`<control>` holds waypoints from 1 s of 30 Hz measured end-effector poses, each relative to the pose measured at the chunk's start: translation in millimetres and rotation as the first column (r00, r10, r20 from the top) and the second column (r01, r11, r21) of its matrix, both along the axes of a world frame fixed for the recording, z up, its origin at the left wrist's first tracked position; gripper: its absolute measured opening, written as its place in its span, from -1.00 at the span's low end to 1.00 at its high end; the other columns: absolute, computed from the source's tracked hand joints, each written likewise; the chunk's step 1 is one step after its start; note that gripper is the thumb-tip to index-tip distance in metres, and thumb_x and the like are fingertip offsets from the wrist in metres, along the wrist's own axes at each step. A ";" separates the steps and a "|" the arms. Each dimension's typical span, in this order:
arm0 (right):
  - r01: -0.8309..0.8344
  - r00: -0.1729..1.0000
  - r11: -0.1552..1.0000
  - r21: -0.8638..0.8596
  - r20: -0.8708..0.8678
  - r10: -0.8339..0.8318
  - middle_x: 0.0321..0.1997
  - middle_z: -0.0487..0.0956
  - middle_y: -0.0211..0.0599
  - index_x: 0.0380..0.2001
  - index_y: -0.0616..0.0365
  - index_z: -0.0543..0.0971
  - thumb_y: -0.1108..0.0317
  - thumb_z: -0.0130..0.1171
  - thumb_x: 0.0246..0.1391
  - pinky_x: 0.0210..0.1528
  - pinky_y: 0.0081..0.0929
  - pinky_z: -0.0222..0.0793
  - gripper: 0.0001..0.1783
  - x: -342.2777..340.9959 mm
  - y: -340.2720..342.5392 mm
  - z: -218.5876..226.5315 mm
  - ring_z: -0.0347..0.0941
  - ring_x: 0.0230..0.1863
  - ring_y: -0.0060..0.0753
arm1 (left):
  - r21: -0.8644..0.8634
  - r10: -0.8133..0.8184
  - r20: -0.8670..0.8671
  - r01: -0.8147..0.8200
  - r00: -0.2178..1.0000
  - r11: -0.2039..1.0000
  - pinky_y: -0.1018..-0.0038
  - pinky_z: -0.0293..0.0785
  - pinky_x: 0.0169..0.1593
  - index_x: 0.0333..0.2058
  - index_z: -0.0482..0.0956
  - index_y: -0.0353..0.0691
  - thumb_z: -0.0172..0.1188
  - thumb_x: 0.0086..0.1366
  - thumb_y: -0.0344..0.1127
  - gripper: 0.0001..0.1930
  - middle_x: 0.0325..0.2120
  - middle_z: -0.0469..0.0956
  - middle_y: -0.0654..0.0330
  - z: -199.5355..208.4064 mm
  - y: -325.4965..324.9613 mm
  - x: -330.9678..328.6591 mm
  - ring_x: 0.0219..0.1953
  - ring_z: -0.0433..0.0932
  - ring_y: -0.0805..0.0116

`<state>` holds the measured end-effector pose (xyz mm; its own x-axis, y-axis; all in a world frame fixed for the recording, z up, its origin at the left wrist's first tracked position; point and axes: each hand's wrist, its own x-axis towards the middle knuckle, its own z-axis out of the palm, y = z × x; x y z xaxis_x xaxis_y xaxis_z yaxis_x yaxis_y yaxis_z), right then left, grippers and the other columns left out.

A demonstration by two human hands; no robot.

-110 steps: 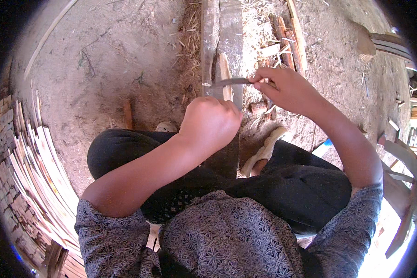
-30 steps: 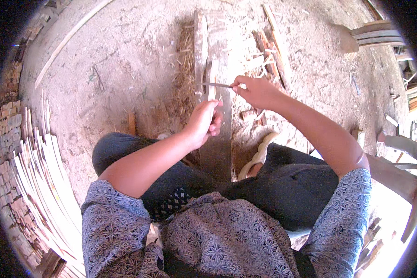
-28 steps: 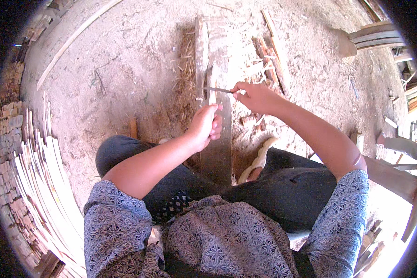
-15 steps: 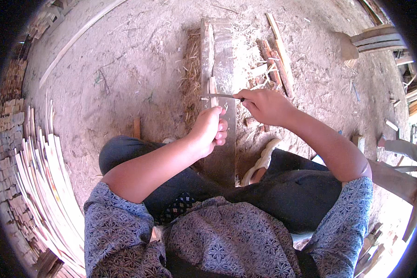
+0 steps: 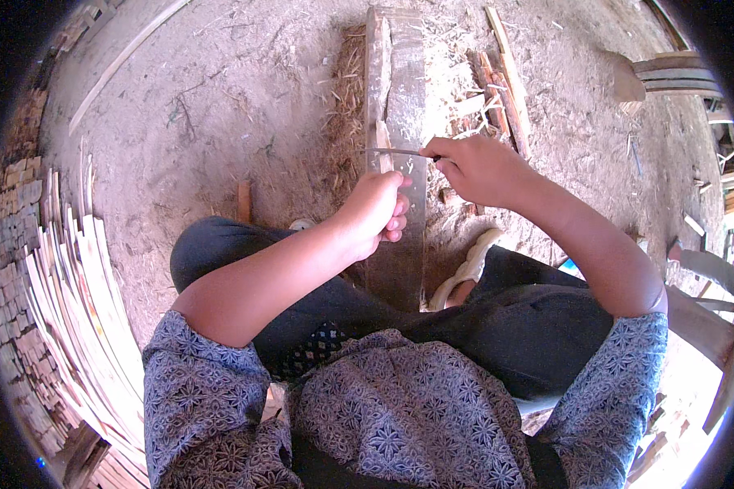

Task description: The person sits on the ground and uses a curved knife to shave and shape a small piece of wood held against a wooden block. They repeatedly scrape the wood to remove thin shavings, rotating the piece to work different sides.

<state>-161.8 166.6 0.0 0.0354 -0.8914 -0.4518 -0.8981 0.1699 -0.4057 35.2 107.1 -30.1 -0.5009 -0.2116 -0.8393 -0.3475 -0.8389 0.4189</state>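
While my left hand clenches the near end of a pale wooden strip, its fingers curled in, my right hand grips the dark handle of a thin knife, the blade laid crosswise over the strip. The strip lies along the plank in front of me, pointing away. I judge this to be a shaving stroke, though whether the edge bites I can't tell. Another pass would call for a firm left hold and an even blade angle. What stands in the way is mostly my own left hand, just beside the blade on its near side. Shavings litter the ground left of the plank, reddish split pieces lie to its right, my light shoe sits near its right edge, and long strips rest well apart at far left.
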 end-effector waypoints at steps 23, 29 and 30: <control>0.020 0.992 0.999 -0.039 0.122 -0.015 -0.40 0.63 0.04 0.14 0.03 0.48 0.30 -0.04 0.35 -0.16 0.00 0.44 -0.65 -5.3 17.6 -24.9 0.62 -0.34 0.05 | -0.661 -0.358 0.747 0.566 0.560 -0.494 0.16 0.61 -0.45 -0.48 0.64 -0.31 0.13 0.30 0.07 -0.51 -0.69 0.59 -0.01 9.8 -19.0 18.8 -0.59 0.66 0.00; 0.068 0.996 0.992 -0.109 0.060 -0.061 -0.35 0.64 0.08 0.16 0.02 0.44 0.29 0.00 0.35 -0.18 0.04 0.46 -0.65 4.3 32.0 -24.9 0.60 -0.28 0.16 | -0.556 -0.055 0.743 0.570 0.667 -0.605 0.20 0.56 -0.55 -0.59 0.66 -0.16 0.11 0.30 -0.07 -0.63 -0.74 0.58 0.06 4.3 -24.6 12.7 -0.66 0.63 0.08; 0.066 0.997 0.992 -0.103 0.048 -0.062 -0.35 0.64 0.09 0.17 0.01 0.44 0.28 0.00 0.35 -0.18 0.05 0.46 -0.64 6.0 32.7 -21.6 0.60 -0.28 0.17 | -0.553 -0.037 0.741 0.578 0.670 -0.600 0.21 0.56 -0.55 -0.59 0.66 -0.14 0.12 0.30 -0.08 -0.63 -0.73 0.58 0.06 5.4 -25.8 13.6 -0.66 0.63 0.09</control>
